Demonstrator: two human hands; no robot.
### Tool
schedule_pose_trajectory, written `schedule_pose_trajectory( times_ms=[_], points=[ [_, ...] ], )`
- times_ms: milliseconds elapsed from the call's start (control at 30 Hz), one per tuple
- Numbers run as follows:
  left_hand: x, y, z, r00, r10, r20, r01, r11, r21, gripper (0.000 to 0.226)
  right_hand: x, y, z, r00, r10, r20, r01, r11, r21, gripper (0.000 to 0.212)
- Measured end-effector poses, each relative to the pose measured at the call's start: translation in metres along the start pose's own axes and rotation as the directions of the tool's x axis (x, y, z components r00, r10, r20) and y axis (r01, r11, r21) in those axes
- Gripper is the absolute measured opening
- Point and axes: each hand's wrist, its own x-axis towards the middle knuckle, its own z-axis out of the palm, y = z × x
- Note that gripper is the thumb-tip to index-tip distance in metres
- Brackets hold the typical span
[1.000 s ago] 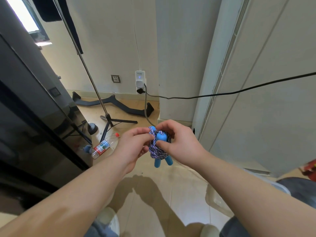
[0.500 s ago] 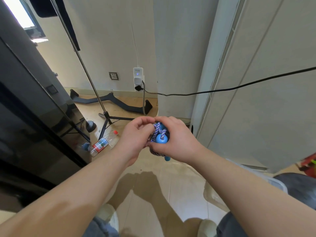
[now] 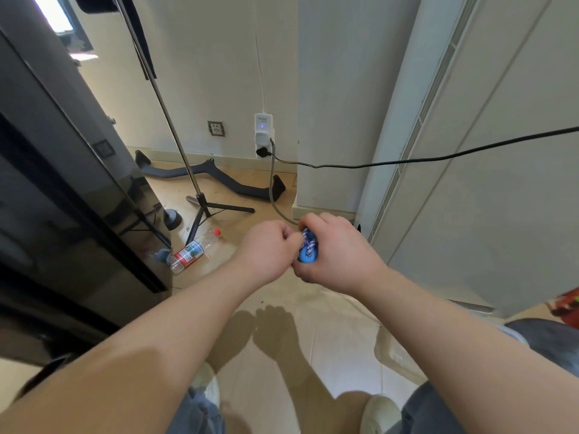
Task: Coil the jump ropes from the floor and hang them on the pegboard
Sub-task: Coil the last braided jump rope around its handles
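1. Change logged: the coiled jump rope [image 3: 308, 244] has been drawn in tighter between the hands. The two handle ends that hung below the fists a second ago are no longer seen hanging. One blue handle [image 3: 306, 256] is now turned end-cap toward the camera, and the fists have been brought up against each other.
2. Right hand [image 3: 336, 252]: the fingers are curled round the bundle. Most of it is enclosed in the palm, and only the cap and a few purple-and-white turns are left exposed.
3. Left hand [image 3: 269, 249]: the fist is curled and the fingertips are set against the bundle's left side. A strand appears to be pinched there, but the contact itself is hidden by the knuckles.
4. Key relation: the bundle is held between the two hands, out in front and clear of the floor [image 3: 329, 339]. Its long axis is judged to run roughly toward the camera, since the cap is seen end-on. The load is carried by the right hand, so the left could be freed first.
5. The pegboard is not in view, so its direction cannot be stated. Coiling is judged nearly finished, and hanging is not yet done.
6. Also noted: a plastic bottle [image 3: 191, 252] lying left of the hands, a tripod [image 3: 200, 211] behind it, and a black cable [image 3: 407, 161] strung across at the right, well apart from the hands.
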Motion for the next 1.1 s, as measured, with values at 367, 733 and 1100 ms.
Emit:
schedule_pose_trajectory(
  times_ms=[367, 733, 1100],
  points=[
    [-0.004, -0.007, 0.003, 0.979, 0.163, -0.122, -0.165, 0.986, -0.009, 0.018, -0.002, 0.019, 0.016, 0.973, 0.173, 0.15, -0.162, 0.983, -0.085, 0.051],
    [-0.011, -0.016, 0.002, 0.995, 0.097, -0.018, -0.098, 0.94, -0.326, 0.02, -0.023, -0.002, -0.001, 0.989, 0.044, 0.142, -0.083, 0.955, 0.283, 0.02],
    [-0.055, 0.003, -0.018, 0.99, 0.129, -0.064, -0.144, 0.901, -0.409, 0.016, -0.04, -0.023, -0.038, 0.985, 0.152, 0.083, -0.173, 0.832, 0.527, 0.011]
  ],
)
